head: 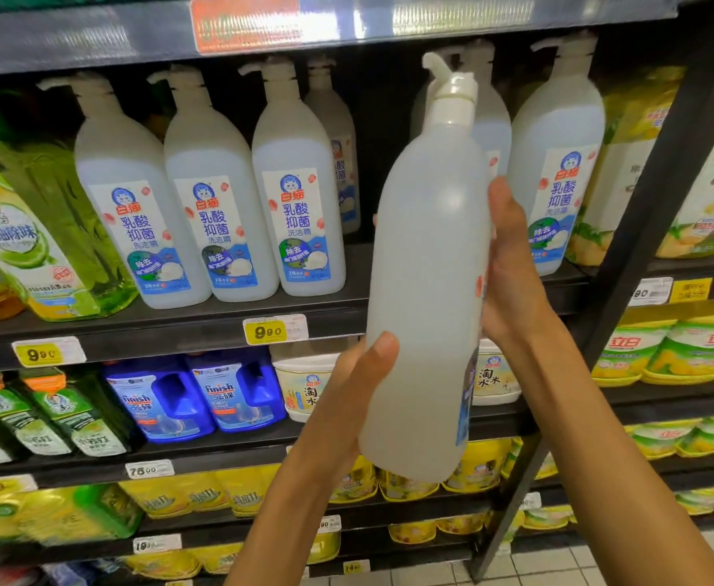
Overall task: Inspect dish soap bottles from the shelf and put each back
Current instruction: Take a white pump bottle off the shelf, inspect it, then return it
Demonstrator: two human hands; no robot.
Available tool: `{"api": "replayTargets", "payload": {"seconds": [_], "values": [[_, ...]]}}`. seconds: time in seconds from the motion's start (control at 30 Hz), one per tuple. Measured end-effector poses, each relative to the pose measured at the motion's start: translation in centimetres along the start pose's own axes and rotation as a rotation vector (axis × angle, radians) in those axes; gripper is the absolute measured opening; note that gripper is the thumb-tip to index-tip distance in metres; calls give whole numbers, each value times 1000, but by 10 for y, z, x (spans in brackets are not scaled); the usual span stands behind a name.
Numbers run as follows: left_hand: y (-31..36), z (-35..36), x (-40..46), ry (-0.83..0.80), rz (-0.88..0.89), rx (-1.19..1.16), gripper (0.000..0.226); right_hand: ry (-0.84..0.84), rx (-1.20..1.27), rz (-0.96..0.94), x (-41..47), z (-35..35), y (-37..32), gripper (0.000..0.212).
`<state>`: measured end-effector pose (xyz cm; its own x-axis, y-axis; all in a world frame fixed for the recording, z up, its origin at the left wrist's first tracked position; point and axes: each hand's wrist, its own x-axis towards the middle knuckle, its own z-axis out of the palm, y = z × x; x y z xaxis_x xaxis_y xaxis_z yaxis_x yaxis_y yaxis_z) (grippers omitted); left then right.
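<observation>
My L hand (359, 365) cupped the white pump bottle (425, 289) low w/ thumb across its front, R hand (511, 264) wrapped its far side higher up, label turned away, matching bottles (211, 205) shelved beyond.

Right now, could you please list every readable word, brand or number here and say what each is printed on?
"白猫 乳酸抑菌 洗洁精": white pump bottles on the shelf.
"9.90": yellow price tag and another.
"finish": blue jugs.
"75.00": white tag.
"立白": green-yellow packs.
"淘米水": cream tub.
Held bottle: label turned away, unreadable.
Other tags and small print: too blurred.
</observation>
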<state>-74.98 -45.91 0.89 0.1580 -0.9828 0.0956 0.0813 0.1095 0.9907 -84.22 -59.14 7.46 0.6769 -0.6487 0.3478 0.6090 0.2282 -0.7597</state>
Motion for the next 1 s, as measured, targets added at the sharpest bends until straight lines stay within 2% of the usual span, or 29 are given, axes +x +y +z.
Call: {"api": "replayTargets", "payload": {"seconds": [0.1,0.17,0.27,0.33,0.4,0.47,0.57,0.7,0.73,0.8,0.87,0.93,1.0], "values": [[1,3,5,155,90,-17,77,51,-293,38,-1,0,-4,127],[3,3,8,272,176,72,74,7,-335,44,-5,1,2,119],[6,4,12,382,295,271,66,-12,-151,32,-10,0,17,95],[6,5,11,420,323,387,70,-57,3,-11,-10,-3,23,71],[3,3,8,418,341,440,76,-116,113,-45,-9,-7,24,59],[1,2,5,365,356,423,88,-135,195,-44,-5,-12,23,67],[-2,1,8,295,329,404,107,-93,278,-30,-3,-16,23,93],[-13,-6,14,226,261,238,105,-179,-4,-106,-13,-13,16,65],[-17,-8,15,227,256,205,101,-152,-80,-124,-16,-11,14,68],[-24,-7,19,224,252,132,98,-61,-206,-158,-19,-3,12,86],[-28,-4,24,236,229,70,105,29,-308,-190,-19,5,13,98],[-30,-2,29,283,218,53,112,93,-368,-212,-18,10,15,87],[-33,-2,31,333,205,23,102,102,-359,-191,-17,14,13,89]]}}
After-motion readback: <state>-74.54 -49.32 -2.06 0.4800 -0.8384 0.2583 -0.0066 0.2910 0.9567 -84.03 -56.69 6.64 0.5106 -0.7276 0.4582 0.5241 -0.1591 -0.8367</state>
